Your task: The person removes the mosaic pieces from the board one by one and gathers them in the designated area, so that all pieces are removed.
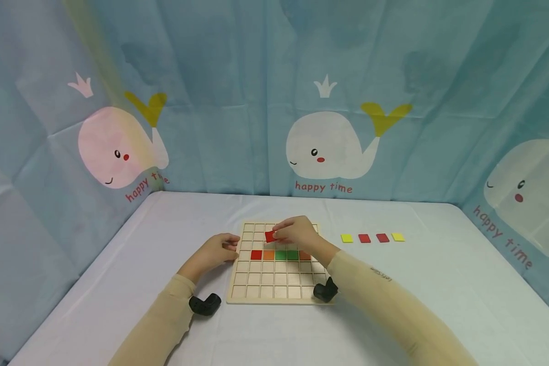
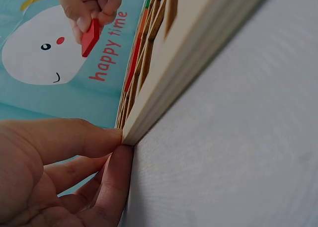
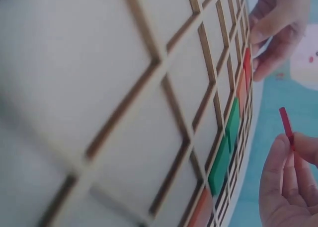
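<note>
Between the thumb and fingers of my right hand (image 1: 297, 231), a small red square tile (image 1: 270, 236) is pinched above the upper part of a wooden grid board (image 1: 261, 300). The right wrist view shows this tile (image 3: 285, 121) edge-on, raised off the grid. My left hand (image 1: 216, 251) is at the board's left edge, where its thumb and index finger (image 2: 118, 170) grip the rim. One row of the board holds a red tile (image 1: 256, 254), an orange tile (image 1: 268, 254), two green tiles (image 1: 286, 255) and an orange-red tile (image 1: 304, 255), partly beside my right forearm.
Right of the board lie a yellow tile (image 1: 346, 238), two red tiles (image 1: 373, 238) and another yellow tile (image 1: 398, 237) in a line. A white cloth (image 1: 274, 335) covers the table. Behind it hangs a blue whale-print curtain (image 1: 238, 152). Black devices (image 1: 205, 305) sit at both wrists.
</note>
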A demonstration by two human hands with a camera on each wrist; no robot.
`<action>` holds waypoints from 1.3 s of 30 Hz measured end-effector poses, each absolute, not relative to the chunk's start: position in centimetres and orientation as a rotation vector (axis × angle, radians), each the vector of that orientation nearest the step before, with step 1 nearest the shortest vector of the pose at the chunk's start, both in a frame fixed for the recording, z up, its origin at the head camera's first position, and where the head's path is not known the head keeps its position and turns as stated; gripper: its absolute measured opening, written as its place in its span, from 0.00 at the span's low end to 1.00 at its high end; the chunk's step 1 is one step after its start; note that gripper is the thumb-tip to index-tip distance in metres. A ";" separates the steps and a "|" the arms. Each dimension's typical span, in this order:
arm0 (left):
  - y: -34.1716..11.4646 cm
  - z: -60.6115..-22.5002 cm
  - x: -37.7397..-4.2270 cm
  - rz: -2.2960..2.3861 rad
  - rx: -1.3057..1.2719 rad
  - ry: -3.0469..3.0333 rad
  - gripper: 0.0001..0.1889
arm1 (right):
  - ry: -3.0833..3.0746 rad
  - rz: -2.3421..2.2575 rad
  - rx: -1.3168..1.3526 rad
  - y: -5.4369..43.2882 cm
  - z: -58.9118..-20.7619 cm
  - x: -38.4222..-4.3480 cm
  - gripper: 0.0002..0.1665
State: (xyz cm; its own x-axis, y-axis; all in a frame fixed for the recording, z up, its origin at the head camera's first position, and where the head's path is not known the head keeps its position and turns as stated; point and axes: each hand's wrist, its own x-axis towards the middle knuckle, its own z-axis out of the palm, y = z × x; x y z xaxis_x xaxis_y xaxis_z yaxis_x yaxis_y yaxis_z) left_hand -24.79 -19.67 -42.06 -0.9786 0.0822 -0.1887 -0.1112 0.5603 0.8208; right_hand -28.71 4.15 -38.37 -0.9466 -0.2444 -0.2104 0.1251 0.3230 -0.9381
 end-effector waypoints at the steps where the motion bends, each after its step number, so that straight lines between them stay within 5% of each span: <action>1: -19.7 -41.9 -24.7 1.388 -0.023 2.589 0.27 | 2.286 -1.657 -0.108 4.4 -38.3 -28.7 0.10; 39: -19.5 -42.1 -24.7 1.362 -0.038 2.605 0.27 | 2.389 -1.472 0.017 14.6 -37.3 -28.1 0.18</action>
